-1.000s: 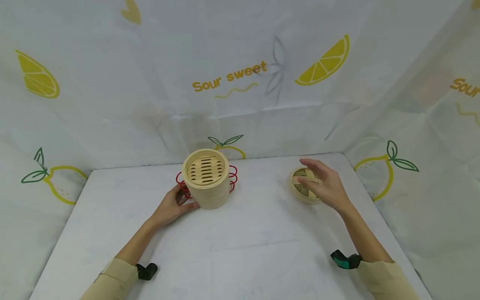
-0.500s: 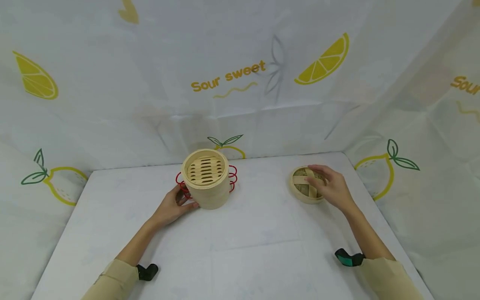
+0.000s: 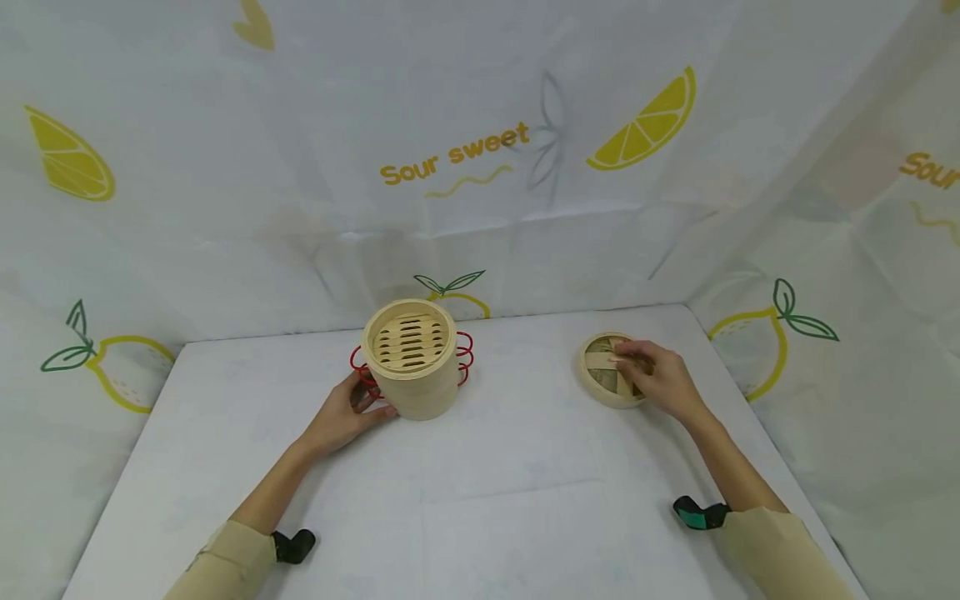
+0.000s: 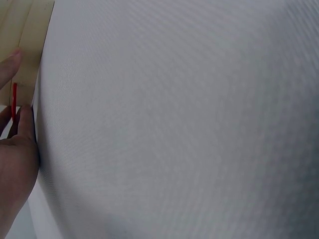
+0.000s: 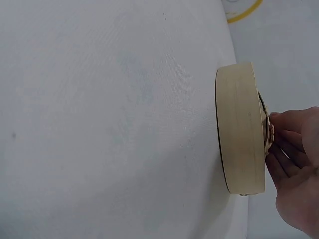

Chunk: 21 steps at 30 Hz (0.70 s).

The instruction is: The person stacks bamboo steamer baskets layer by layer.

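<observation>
Behind the steamer (image 3: 414, 360), cloth (image 3: 465, 212) reads "Sour sweet", perhaps twice.

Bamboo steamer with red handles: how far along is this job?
Done, it seems: the pale, cylindrical bamboo steamer stands upright, the left hand holding its side. In hand: the right hand pinches the top of the round, woven bamboo lid. Probably remaining: putting that lid on, as the steamer's top is uncovered.

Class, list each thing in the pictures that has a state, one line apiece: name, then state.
Pale cylindrical bamboo steamer: upright, uncovered, slotted top showing.
Red loop handles: jutting from both its sides.
Round bamboo lid with woven top: woven side up, off the steamer.
Left hand: holding the steamer's lower side.
Right hand: pinching the lid at its top.
</observation>
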### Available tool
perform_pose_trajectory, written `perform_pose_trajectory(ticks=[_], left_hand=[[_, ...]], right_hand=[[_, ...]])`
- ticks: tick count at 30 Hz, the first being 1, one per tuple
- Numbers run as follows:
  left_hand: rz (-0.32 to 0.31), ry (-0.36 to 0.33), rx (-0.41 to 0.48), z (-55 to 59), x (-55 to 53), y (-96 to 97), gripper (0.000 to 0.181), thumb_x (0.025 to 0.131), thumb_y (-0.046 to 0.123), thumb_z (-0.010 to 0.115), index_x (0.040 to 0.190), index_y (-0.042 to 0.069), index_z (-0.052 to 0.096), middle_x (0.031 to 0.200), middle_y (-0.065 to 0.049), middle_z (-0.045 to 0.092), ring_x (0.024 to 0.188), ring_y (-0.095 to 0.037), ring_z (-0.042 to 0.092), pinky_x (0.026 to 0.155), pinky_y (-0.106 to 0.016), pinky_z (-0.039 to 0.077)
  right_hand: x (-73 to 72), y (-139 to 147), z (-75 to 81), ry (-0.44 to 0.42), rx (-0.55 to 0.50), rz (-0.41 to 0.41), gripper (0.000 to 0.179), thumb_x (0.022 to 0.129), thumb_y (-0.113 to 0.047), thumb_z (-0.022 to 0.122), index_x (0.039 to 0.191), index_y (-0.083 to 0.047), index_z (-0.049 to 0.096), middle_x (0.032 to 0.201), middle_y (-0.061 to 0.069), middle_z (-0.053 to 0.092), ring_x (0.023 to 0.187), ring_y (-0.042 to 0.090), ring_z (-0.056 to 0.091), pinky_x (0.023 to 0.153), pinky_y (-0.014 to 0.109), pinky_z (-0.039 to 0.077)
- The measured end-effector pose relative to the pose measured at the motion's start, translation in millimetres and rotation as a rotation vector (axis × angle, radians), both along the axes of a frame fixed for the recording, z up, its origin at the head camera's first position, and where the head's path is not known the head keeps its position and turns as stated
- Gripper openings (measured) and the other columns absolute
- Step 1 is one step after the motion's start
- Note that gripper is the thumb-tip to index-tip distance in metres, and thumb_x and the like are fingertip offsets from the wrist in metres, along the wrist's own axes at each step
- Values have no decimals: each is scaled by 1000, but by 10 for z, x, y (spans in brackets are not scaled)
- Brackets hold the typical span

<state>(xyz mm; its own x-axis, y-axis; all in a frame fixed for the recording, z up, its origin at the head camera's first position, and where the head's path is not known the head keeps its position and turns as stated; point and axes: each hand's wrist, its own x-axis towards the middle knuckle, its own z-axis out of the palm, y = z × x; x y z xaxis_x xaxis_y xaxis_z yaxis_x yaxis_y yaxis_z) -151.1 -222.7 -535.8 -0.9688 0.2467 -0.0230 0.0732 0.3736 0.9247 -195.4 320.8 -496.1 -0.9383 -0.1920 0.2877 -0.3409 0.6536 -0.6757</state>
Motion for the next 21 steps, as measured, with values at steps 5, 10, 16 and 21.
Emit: perform_pose_trajectory(ticks=[5, 10, 16, 21], left_hand=[[4, -9, 6, 8, 4, 4, 80, 92, 17, 89, 158, 5, 45, 151, -18, 59, 144, -35, 56, 117, -15, 52], [8, -13, 5, 4, 8, 3, 79, 92, 17, 89, 157, 5, 46, 150, -18, 59, 144, -35, 56, 114, -12, 52], [9, -8, -8, 4, 5, 3, 79, 92, 18, 89, 157, 4, 46, 149, -18, 60, 143, -34, 57, 117, -17, 53], [5, -5, -11, 10, 2, 4, 78, 93, 19, 88, 157, 4, 46, 150, -18, 60, 144, -34, 57, 121, -25, 52]], right_hand=[[-23, 22, -25, 29, 26, 2, 15, 98, 1, 77, 112, 4, 76, 114, 25, 79, 111, 44, 71, 90, -7, 44], [-55, 24, -10, 56, 42, 22, 9, 95, 4, 79, 104, 5, 77, 114, 26, 79, 110, 49, 72, 90, -8, 44], [-71, 43, -2, 25, 43, 15, 4, 96, 1, 80, 98, 4, 79, 116, 27, 79, 110, 51, 73, 88, -9, 42], [-74, 37, -45, 50, 30, -5, 4, 96, 1, 80, 97, 4, 78, 112, 26, 79, 106, 45, 74, 86, -8, 44]])
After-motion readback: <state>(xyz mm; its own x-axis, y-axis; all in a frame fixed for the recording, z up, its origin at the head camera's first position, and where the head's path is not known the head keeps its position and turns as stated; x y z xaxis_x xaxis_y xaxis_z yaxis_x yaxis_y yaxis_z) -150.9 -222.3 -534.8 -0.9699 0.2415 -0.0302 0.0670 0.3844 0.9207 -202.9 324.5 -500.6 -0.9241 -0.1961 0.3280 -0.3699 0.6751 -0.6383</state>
